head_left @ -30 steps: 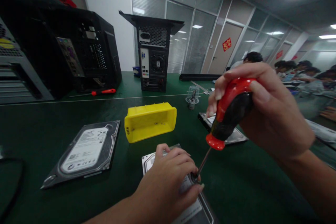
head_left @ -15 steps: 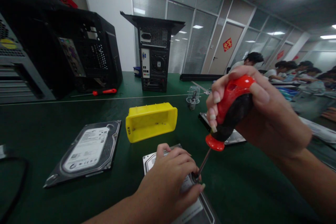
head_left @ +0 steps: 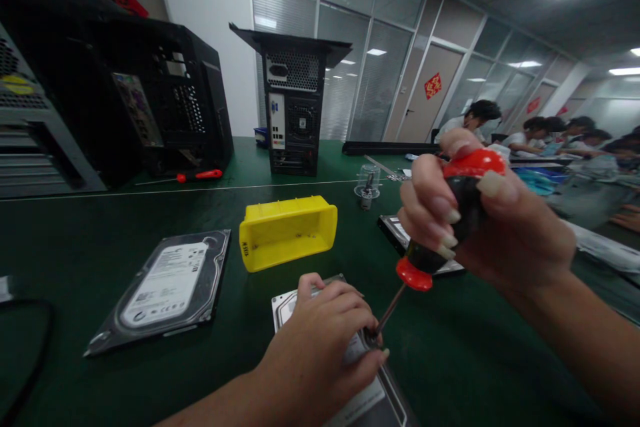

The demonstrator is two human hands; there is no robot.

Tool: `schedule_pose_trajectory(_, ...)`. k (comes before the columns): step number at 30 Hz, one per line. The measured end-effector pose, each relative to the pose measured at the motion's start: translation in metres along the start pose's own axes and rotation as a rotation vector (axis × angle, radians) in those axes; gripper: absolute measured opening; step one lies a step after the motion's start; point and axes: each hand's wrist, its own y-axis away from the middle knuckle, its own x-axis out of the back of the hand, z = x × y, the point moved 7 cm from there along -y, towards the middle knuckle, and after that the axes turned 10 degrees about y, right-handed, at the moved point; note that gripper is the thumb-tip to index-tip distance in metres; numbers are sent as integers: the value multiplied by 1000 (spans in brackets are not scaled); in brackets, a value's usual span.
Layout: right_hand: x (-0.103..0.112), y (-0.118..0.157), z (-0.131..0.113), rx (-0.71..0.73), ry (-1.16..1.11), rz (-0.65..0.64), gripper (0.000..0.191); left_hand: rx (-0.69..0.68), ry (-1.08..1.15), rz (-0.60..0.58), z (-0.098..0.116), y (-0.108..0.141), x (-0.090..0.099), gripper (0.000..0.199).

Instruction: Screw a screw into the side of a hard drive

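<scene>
Indoors, above green tabletop (head_left: 475,353), right fingers (head_left: 434,203) clench screwdriver (head_left: 415,273); left fingers (head_left: 345,307) curl over drive (head_left: 385,407).

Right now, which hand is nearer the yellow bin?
Left hand: on the hard drive, just this side of the bin. Right hand grips the screwdriver, raised right of the bin.
</scene>
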Motion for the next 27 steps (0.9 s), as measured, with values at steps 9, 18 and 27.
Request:
schedule_pose_trajectory(9, 3, -1, 4, 28, 46, 59, 18, 4, 4, -6, 0, 1, 1, 7)
schedule_pose_trajectory(18, -5, 1, -7, 27, 147, 35, 25, 3, 5, -3, 0, 1, 1, 8)
schedule_pose_trajectory(27, 1, 2, 2, -19, 56, 40, 28, 5, 0, 3, 0, 1, 2, 7)
